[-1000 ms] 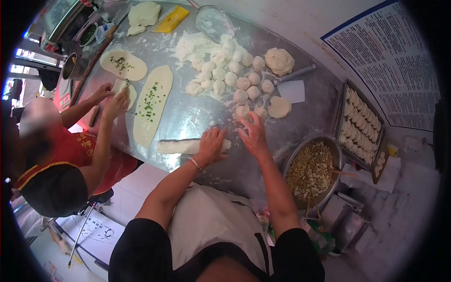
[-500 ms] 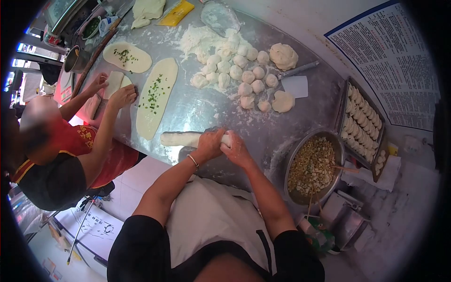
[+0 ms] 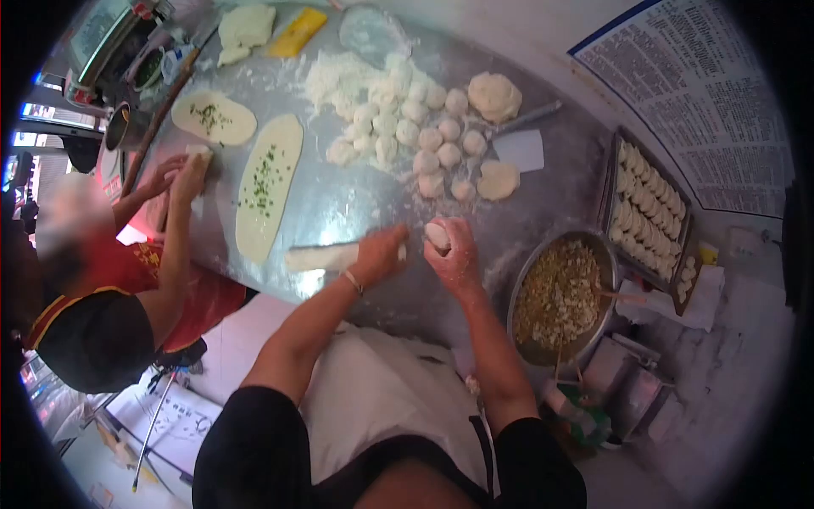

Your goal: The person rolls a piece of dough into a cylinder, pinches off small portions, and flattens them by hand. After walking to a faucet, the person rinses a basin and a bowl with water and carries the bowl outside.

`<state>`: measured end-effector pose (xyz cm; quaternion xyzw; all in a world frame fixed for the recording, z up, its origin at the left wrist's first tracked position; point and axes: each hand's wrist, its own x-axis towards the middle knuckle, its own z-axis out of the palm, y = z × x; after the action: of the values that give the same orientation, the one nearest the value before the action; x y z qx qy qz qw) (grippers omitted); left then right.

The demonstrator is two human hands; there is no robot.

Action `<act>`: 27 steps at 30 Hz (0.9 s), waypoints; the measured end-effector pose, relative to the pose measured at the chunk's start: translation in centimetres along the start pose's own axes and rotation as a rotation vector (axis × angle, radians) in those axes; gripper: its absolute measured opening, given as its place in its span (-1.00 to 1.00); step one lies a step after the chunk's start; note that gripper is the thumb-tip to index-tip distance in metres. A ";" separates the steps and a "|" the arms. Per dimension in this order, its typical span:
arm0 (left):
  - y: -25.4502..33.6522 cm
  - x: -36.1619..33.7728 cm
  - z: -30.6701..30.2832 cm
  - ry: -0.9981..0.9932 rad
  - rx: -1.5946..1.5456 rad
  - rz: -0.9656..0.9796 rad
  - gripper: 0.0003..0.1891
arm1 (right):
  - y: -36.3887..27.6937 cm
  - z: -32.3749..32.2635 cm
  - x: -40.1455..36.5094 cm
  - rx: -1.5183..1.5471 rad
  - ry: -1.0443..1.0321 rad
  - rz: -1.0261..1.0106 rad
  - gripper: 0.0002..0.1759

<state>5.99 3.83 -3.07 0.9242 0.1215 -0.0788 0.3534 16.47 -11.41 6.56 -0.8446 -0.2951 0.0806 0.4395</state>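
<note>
A pale dough log (image 3: 322, 257) lies on the metal table near its front edge. My left hand (image 3: 383, 256) is wrapped around its right end, and a little dough shows past the fingers. To the right, apart from the log, my right hand (image 3: 455, 261) grips a small dough piece (image 3: 437, 236) between thumb and fingers. Beyond my hands lie floured dough balls (image 3: 426, 161), in a cluster beside loose flour (image 3: 331, 81). A flattened dough round (image 3: 498, 180) rests at the cluster's right side.
A large bowl of chopped filling (image 3: 560, 297) stands at right, with a tray of dumplings (image 3: 649, 212) behind it. A white scraper (image 3: 519, 150) lies near a bigger dough lump (image 3: 494, 97). At left, a co-worker's hands (image 3: 182, 174) handle dough beside a flat sheet with chopped greens (image 3: 270, 187).
My right hand has moved right, away from the log, with a separated dough piece in it. My left hand stays on the log. The co-worker's dough is now rolled or folded smaller.
</note>
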 end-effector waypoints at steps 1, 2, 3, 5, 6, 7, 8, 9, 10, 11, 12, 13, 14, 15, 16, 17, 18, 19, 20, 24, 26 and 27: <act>0.0 -0.5 -0.8 0.082 0.106 0.050 -0.44 | 1.5 -0.4 0.1 -0.174 -0.043 -0.083 -0.56; 0.3 -2.6 -1.6 0.143 0.202 0.078 -0.41 | 3.0 -0.7 -1.5 -0.344 -0.109 -0.148 -0.51; -0.5 -3.5 -2.8 0.211 0.315 0.114 -0.38 | 4.0 0.4 -2.0 -0.506 -0.157 -0.223 -0.47; -1.9 -5.0 -1.9 0.151 0.230 0.151 -0.28 | 4.6 4.1 -4.2 -0.140 -0.299 -0.021 -0.43; -3.2 -5.0 -0.8 0.137 0.147 0.160 -0.26 | 4.7 6.1 -4.6 0.042 -0.357 0.072 -0.41; -3.4 -4.9 -1.1 0.124 0.066 0.167 -0.23 | 4.7 7.9 -4.9 0.109 -0.403 0.114 -0.39; -3.7 -5.2 -1.2 0.135 0.083 0.177 -0.23 | 4.6 9.6 -5.4 0.178 -0.454 0.159 -0.37; -2.8 -5.3 -2.5 0.147 0.099 0.188 -0.23 | 4.6 10.4 -5.8 0.244 -0.504 0.203 -0.34; -2.2 -5.3 -3.2 0.160 0.114 0.199 -0.23 | 4.3 10.1 -5.6 0.314 -0.531 0.332 -0.34; -2.4 -5.2 -3.1 0.187 0.119 0.214 -0.24 | 4.0 9.8 -5.0 0.384 -0.554 0.460 -0.33; -2.8 -5.2 -2.8 0.210 0.125 0.230 -0.26 | 3.3 9.4 -4.5 0.456 -0.574 0.591 -0.33; -3.0 -5.2 -2.3 0.231 0.128 0.246 -0.27 | 2.3 8.8 -4.3 0.379 -0.572 0.473 -0.35; -3.4 -5.2 -1.6 0.211 0.095 0.213 -0.28 | 1.4 7.9 -4.0 0.299 -0.566 0.354 -0.37; -3.6 -5.1 -1.1 0.193 0.062 0.183 -0.29 | 1.0 7.4 -3.8 0.218 -0.558 0.235 -0.39; -3.7 -4.9 -0.7 0.176 0.030 0.154 -0.30 | 1.2 7.5 -3.9 0.203 -0.539 0.217 -0.41; -3.9 -4.9 -0.4 0.171 0.023 0.141 -0.32 | 1.5 7.9 -4.1 0.192 -0.519 0.199 -0.42; -3.6 -5.0 -0.5 0.165 0.017 0.125 -0.34 | 1.6 8.3 -4.3 0.183 -0.501 0.182 -0.43; -3.5 -5.1 -0.6 0.159 0.012 0.109 -0.36 | 1.7 8.6 -4.4 0.169 -0.495 0.177 -0.43; -3.3 -5.0 -0.7 0.181 0.022 0.132 -0.35 | 1.9 8.9 -4.5 0.155 -0.489 0.173 -0.42; -2.5 -4.5 0.2 0.148 0.008 0.098 -0.33 | 0.5 8.7 -4.0 0.211 -0.487 0.347 -0.41; -2.5 -4.5 0.5 0.118 -0.040 0.042 -0.34 | 0.0 8.1 -3.5 0.326 -0.528 0.506 -0.43; -2.1 -4.5 0.2 0.127 -0.075 0.025 -0.35 | 0.0 8.1 -3.3 0.384 -0.549 0.583 -0.43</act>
<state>1.11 4.49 -3.52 0.9149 0.1350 -0.0109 0.3803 10.62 -7.67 1.33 -0.7429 -0.1300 0.4760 0.4525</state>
